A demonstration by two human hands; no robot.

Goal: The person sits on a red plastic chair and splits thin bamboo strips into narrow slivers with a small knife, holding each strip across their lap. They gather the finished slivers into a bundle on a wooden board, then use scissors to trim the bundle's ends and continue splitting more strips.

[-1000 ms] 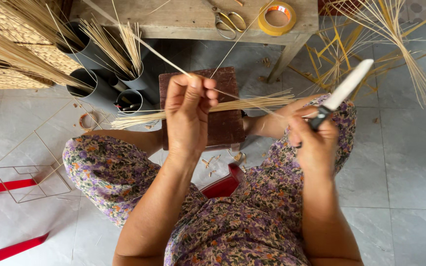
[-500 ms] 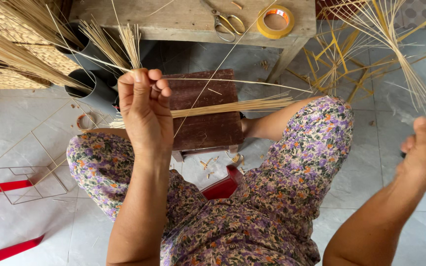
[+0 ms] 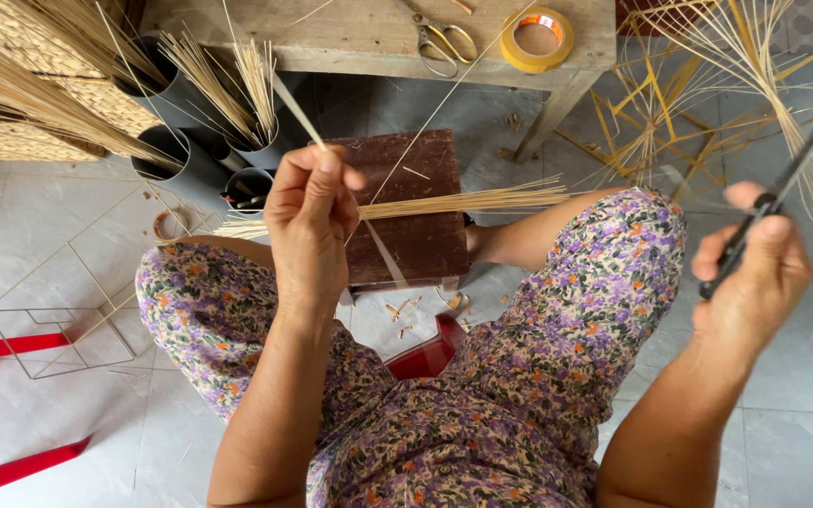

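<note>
L hand (image 3: pixel 308 221) grip pinches thin, light, springy bamboo strip (image 3: pixel 295 110) mid-length, R hand (image 3: pixel 753 273) at 3 o'clock grasps knife (image 3: pixel 783 188).

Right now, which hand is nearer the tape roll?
Left. The left hand is below and left of the tape roll on the bench; the right hand sits lower, farther right.

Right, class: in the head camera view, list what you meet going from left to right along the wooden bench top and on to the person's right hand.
Metal scissors with yellowish handles → yellow roll of tape → right hand holding a dark-handled knife.
</note>
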